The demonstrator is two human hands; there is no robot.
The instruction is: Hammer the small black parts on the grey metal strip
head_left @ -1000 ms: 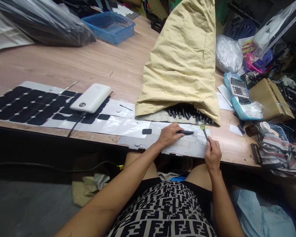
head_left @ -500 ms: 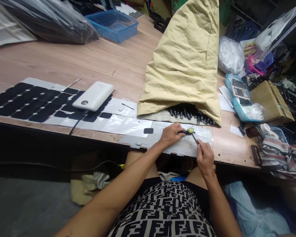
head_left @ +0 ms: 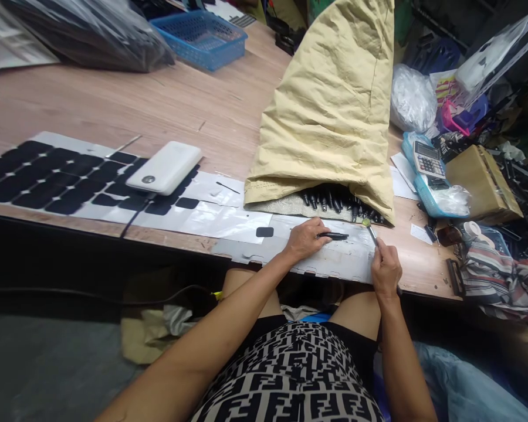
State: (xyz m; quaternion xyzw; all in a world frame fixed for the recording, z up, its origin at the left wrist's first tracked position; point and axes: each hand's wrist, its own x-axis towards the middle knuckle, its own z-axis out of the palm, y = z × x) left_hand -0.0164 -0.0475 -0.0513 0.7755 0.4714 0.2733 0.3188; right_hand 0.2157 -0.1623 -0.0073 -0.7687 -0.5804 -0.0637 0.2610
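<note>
My left hand rests on the grey-white work sheet at the table's front edge. Its fingers are closed on a slim black pen-like piece lying flat and pointing right. In my right hand is a small hammer with a yellow-green head and a metal shaft. The hammer's head is raised to the right of the black piece, apart from it. Just beyond both hands, a beige cloth sack lies with its mouth towards me. Several black pieces show inside that opening.
Left of my hands are a white power bank and black-squared sheets. A blue basket stands farther back. To the right are a calculator, a cardboard box and striped cloth.
My right hand has moved right with the hammer, taking its head off the black piece. My left hand stays in place, still holding that piece.
</note>
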